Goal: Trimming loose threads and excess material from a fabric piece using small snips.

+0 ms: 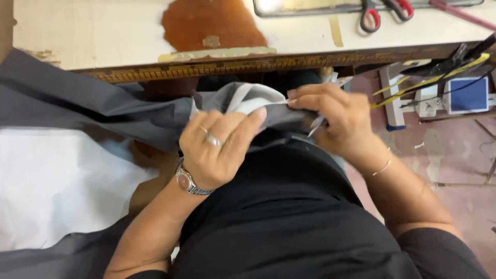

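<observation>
Far out to the left of the fingers a sheet of white fabric (57, 186) lies spread flat, with the long run of grey fabric (93, 106) draped over its upper edge and trailing back towards the lap; laid out this way, the bulk seems to be kept from dragging on the small part being worked.

The left hand (219, 150), with a ring and a wristwatch (187, 182), has its fingers (248, 121) closed together, pinching a bunched fold of the grey fabric where a pale lining or seam edge turns out. The grip looks meant to keep that edge taut and lifted off the lap.

Just to the right, nearly touching, the right hand (336, 121) has thumb and forefinger clamped on the same pale edge, while a slim metal tool (316, 126), probably a thread snip or seam ripper, pokes out below its fingers; I cannot tell exactly how it is gripped. The two hands pull the strip straight between them.

Beyond the fingers runs the tabletop (103, 31), its near edge carrying a measuring strip (206, 68), close above the work, so room upward is tight. Red-handled scissors (385, 11) lie up and to the right. Right of the right hand the floor (444, 150) is open.
</observation>
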